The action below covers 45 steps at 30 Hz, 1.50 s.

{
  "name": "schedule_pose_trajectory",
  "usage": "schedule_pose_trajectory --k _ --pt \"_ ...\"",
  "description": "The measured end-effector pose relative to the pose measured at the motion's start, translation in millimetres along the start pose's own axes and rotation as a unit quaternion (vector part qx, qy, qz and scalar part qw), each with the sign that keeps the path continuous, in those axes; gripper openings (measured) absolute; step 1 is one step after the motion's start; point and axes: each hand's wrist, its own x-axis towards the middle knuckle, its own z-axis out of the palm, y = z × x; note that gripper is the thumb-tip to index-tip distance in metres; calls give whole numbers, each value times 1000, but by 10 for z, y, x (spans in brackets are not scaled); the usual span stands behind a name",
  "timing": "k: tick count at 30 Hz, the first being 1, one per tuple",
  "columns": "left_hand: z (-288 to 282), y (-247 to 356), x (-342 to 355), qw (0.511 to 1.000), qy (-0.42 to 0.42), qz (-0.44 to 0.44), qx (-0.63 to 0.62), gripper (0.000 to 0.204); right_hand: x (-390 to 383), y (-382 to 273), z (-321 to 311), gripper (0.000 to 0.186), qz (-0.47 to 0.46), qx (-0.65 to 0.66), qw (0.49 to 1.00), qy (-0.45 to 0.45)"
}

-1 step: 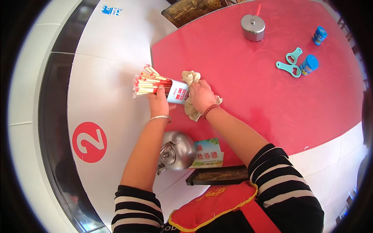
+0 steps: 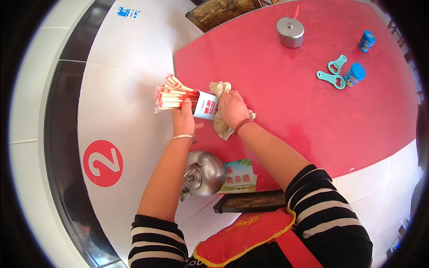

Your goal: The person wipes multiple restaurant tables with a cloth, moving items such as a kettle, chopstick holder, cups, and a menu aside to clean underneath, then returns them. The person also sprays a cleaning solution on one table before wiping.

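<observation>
My left hand (image 2: pixel 182 118) is closed around a white-and-blue chopstick holder (image 2: pixel 206 106) that is tilted nearly flat over the table's left edge. Out of its open end, toward the left, stick several chopsticks (image 2: pixel 172 95) in clear wrappers with red ends. My right hand (image 2: pixel 233 108) grips a crumpled beige cloth (image 2: pixel 222 129) and presses it against the bottom end of the holder. The fingers of that hand are partly hidden by the cloth.
The red table (image 2: pixel 286 116) carries a lidded metal pot (image 2: pixel 290 33), two turquoise bottle openers (image 2: pixel 331 79) and two blue-capped containers (image 2: pixel 355 74) farther right. Nearer me, a metal kettle (image 2: pixel 208 172) stands beside printed cards (image 2: pixel 239 174). Wooden chairs (image 2: pixel 250 202) border the table.
</observation>
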Motion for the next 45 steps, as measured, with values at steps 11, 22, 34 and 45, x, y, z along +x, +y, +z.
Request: schedule_pose_trajectory --k 11,22,34,45 --pt "-73 97 180 968 -107 169 153 46 -124 -595 -633 23 12 227 973 39" --pt "46 159 237 987 -17 96 129 53 -240 -442 -411 32 -102 -221 968 -69" --pt "200 309 159 994 -7 12 112 66 -145 -112 -163 21 -1 -100 995 -10" --pt "-338 252 398 897 -191 270 292 63 99 -158 -684 22 -133 -230 955 -132"
